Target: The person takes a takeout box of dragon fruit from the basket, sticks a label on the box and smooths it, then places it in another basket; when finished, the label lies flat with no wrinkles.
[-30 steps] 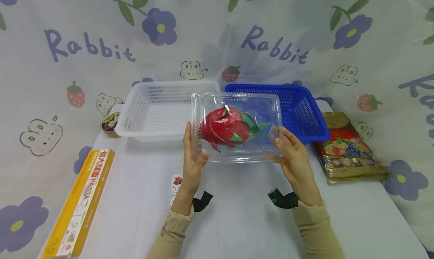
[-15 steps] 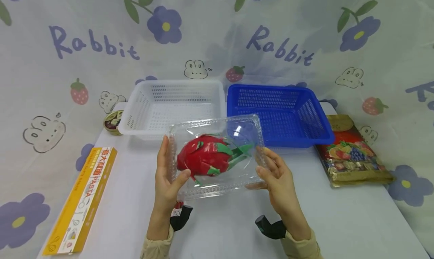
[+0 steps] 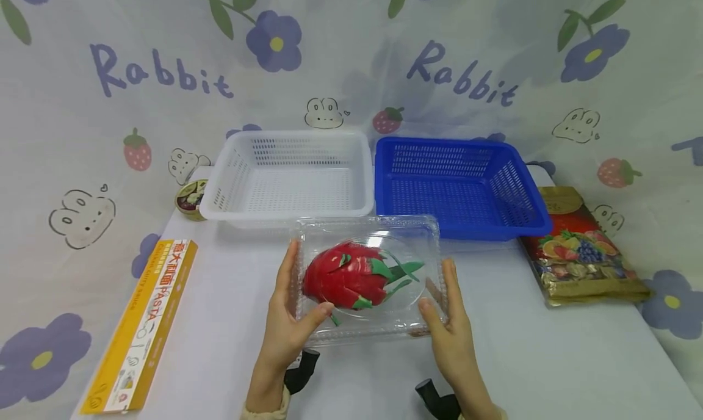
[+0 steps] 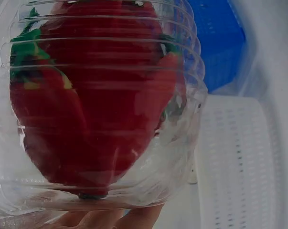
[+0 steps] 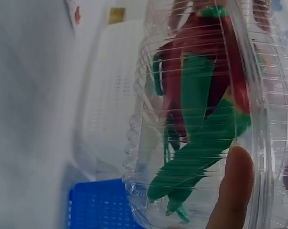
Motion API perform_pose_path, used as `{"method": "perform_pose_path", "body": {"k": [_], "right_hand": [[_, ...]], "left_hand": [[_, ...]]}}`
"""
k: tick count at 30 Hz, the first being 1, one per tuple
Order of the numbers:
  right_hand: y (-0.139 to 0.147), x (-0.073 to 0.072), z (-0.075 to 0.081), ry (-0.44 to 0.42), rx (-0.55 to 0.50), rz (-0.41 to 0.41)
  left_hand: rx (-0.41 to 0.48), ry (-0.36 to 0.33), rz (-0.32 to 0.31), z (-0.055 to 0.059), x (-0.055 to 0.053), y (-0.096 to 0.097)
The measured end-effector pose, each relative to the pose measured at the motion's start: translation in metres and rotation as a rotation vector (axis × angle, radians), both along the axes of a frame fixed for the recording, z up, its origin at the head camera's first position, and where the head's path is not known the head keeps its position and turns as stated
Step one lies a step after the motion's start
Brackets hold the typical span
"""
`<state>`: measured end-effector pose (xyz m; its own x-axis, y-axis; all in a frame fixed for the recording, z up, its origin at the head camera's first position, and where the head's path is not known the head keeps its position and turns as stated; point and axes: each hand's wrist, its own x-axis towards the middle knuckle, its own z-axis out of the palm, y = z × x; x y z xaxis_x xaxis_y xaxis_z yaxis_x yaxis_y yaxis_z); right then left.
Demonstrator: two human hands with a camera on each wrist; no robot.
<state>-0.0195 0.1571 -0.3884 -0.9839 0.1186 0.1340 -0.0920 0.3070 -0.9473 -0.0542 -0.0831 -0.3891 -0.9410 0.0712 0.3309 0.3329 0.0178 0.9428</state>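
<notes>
Both hands hold a clear plastic clamshell box (image 3: 379,221) in front of the two baskets in the head view. Inside it lies a red dragon fruit (image 3: 348,276) with green leaf tips pointing right. My left hand (image 3: 291,328) grips the left end, thumb over the front corner. At the other end, my right hand (image 3: 453,331) has its thumb on the near side and fingers along the outer wall. The left wrist view shows the fruit's rounded red end (image 4: 101,109) through the ribbed plastic. Green leaf tips (image 5: 191,157) and a thumb (image 5: 234,186) fill the right wrist view.
A white basket (image 3: 214,209) and a blue basket (image 3: 467,228) stand side by side at the back. On the left are a yellow pasta box (image 3: 140,328) and a round tin (image 3: 191,199). A red and gold fruit-print bag (image 3: 584,255) lies on the right.
The box has come down and toward the body, from in front of the baskets' interiors, swinging left and then slightly back right. Both hands moved with it and kept their hold.
</notes>
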Motion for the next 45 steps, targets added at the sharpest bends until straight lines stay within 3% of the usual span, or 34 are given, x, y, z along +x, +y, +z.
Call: {"method": "perform_pose_path", "body": {"k": [8, 17, 26, 34, 39, 45], "right_hand": [[0.004, -0.001, -0.005, 0.104, 0.012, 0.012], [0.003, -0.002, -0.014, 0.049, -0.032, 0.033], [0.003, 0.005, -0.033, 0.077, 0.046, 0.011], [0.005, 0.011, -0.045, 0.123, 0.137, -0.018], [0.006, 0.016, -0.051, 0.121, 0.186, -0.046], [0.008, 0.018, -0.056, 0.109, 0.206, -0.043]], "left_hand": [[0.012, 0.007, -0.004, -0.01, -0.001, 0.003], [-0.077, 0.004, 0.064, -0.023, -0.003, 0.002], [-0.126, -0.053, 0.013, -0.043, 0.003, 0.003], [-0.212, -0.034, -0.038, -0.048, 0.004, 0.003], [-0.216, -0.074, -0.073, -0.052, 0.008, 0.003], [-0.216, -0.115, -0.073, -0.055, 0.009, 0.005]]}}
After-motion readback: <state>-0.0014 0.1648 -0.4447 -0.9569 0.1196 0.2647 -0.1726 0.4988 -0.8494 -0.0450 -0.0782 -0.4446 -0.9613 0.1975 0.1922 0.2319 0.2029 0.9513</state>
